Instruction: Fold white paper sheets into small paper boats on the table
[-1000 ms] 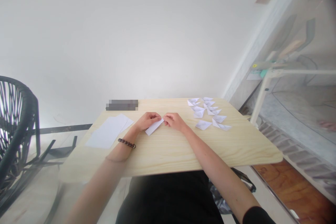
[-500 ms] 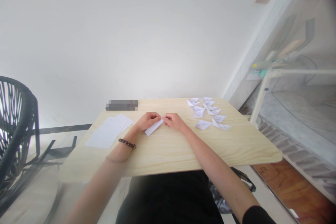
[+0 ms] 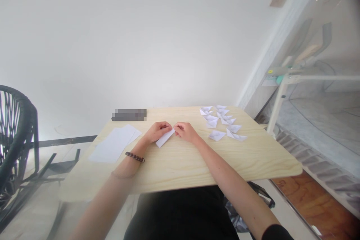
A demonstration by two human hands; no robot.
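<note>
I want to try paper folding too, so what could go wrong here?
The left grip and right grip pinch the folded strip near one end, so an uneven pull might tear or crease it. The folded shapes lie loose beyond the right hand and could get bumped. The flat sheets, beside the left wrist, might get nudged.

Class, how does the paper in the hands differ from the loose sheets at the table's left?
The held paper shows as a narrow strip; the loose sheets look broader. The left hand and right hand hold the held paper; the loose sheets lie flat, overlapping, on the table. Both look white.
</note>
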